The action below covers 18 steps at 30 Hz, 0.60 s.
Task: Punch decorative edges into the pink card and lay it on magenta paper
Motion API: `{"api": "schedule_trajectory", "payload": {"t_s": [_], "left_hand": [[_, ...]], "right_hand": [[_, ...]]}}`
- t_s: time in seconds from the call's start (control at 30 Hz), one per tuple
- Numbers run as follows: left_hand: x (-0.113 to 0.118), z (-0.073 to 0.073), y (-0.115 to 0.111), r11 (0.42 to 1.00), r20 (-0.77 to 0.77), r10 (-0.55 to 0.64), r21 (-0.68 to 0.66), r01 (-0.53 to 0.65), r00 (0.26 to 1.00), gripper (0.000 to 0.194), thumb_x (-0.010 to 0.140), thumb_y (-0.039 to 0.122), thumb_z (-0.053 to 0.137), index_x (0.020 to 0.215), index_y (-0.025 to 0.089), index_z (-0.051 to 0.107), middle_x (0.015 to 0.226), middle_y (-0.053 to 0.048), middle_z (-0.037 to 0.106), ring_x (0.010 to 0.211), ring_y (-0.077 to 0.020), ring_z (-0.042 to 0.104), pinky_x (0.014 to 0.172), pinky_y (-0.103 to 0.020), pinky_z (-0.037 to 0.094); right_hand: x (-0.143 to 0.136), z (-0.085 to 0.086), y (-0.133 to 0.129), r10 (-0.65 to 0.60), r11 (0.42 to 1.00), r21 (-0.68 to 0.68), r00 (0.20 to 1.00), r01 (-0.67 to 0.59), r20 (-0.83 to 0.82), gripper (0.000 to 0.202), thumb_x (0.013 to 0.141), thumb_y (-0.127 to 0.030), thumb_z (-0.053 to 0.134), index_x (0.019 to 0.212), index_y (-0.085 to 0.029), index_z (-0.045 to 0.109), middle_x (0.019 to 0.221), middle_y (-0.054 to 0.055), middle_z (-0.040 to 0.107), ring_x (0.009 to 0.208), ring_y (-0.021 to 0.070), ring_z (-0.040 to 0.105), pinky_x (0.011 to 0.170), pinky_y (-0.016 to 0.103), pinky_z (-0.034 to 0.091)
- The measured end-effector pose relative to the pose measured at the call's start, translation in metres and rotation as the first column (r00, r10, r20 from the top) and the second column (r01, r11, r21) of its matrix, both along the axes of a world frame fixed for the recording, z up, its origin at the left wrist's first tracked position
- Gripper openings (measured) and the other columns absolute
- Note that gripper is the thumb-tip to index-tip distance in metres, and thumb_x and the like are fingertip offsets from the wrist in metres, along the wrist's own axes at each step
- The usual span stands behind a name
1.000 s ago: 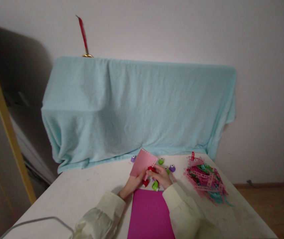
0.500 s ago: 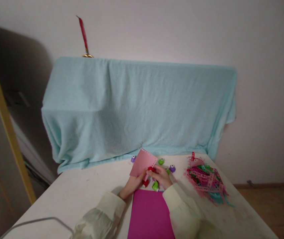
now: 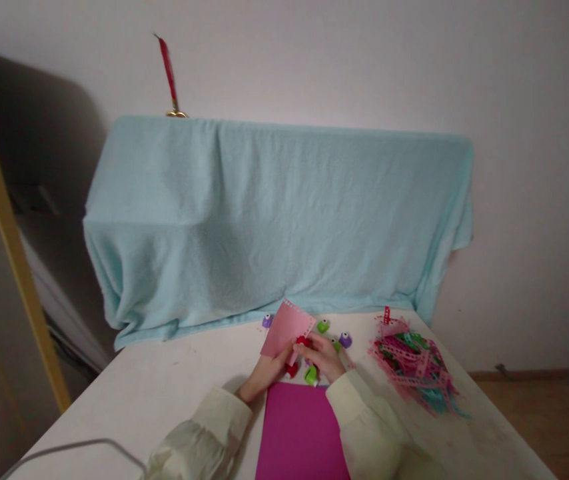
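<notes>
My left hand [image 3: 267,372] is closed on the lower part of a pink paper sheet [image 3: 285,328], which has small holes punched along its top and right edges. My right hand [image 3: 322,356] grips a small red punch [image 3: 303,341] at the sheet's right edge. Below the hands lie another red punch [image 3: 291,369] and a green punch [image 3: 311,375]. A purple punch [image 3: 267,321] stands left of the sheet. To the right are a green one [image 3: 322,326] and another purple one [image 3: 345,339]. Magenta paper [image 3: 299,433] lies between my forearms.
A pile of punched paper strips [image 3: 417,363] lies on the right of the white table [image 3: 179,373]. A light blue cloth [image 3: 274,213] hangs behind it. A thin grey cable or rod [image 3: 84,442] crosses the lower left.
</notes>
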<state>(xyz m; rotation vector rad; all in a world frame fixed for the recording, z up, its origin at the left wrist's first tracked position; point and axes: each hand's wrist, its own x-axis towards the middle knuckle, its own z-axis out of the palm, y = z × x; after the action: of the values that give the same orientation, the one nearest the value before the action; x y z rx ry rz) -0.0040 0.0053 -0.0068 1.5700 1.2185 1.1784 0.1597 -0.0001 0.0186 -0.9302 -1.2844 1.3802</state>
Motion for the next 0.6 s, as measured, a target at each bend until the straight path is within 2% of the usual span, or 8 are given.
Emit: {"api": "schedule_trajectory", "payload": {"t_s": [0.13,0.4,0.6], "left_hand": [[0.0004,-0.0015,0.0007,1.000,-0.041,-0.001,0.011,0.002,0.999,0.054,0.085,0.058,0.046,0.112,0.014,0.062,0.109,-0.013,0.069,0.114,-0.0263,0.056,0.108,-0.040,0.030],[0.0001,0.0080,-0.0037,0.999,-0.053,-0.033,0.024,0.035,0.998,0.052,0.085,0.058,0.046,0.107,0.015,0.065,0.107,-0.012,0.069,0.110,-0.0257,0.058,0.108,-0.039,0.031],[-0.0005,0.0040,-0.0022,1.000,-0.034,-0.025,0.009,0.025,0.999,0.050,0.085,0.056,0.048,0.107,0.015,0.064,0.106,-0.012,0.069,0.109,-0.0259,0.058,0.109,-0.040,0.029]], "right_hand": [[-0.0015,-0.0035,0.0025,0.010,1.000,-0.008,0.999,-0.010,-0.042,0.032,0.065,-0.038,0.078,0.085,-0.016,0.067,0.069,-0.001,0.058,0.054,0.0080,0.046,0.046,0.019,0.031],[-0.0008,-0.0078,0.0057,0.008,1.000,0.000,1.000,-0.008,-0.007,0.035,0.065,-0.043,0.077,0.086,-0.016,0.067,0.069,-0.001,0.059,0.054,0.0090,0.047,0.046,0.019,0.032],[-0.0005,-0.0047,0.0033,0.012,1.000,0.010,1.000,-0.012,-0.020,0.034,0.066,-0.043,0.077,0.085,-0.016,0.067,0.068,-0.001,0.058,0.053,0.0081,0.046,0.045,0.019,0.032]]}}
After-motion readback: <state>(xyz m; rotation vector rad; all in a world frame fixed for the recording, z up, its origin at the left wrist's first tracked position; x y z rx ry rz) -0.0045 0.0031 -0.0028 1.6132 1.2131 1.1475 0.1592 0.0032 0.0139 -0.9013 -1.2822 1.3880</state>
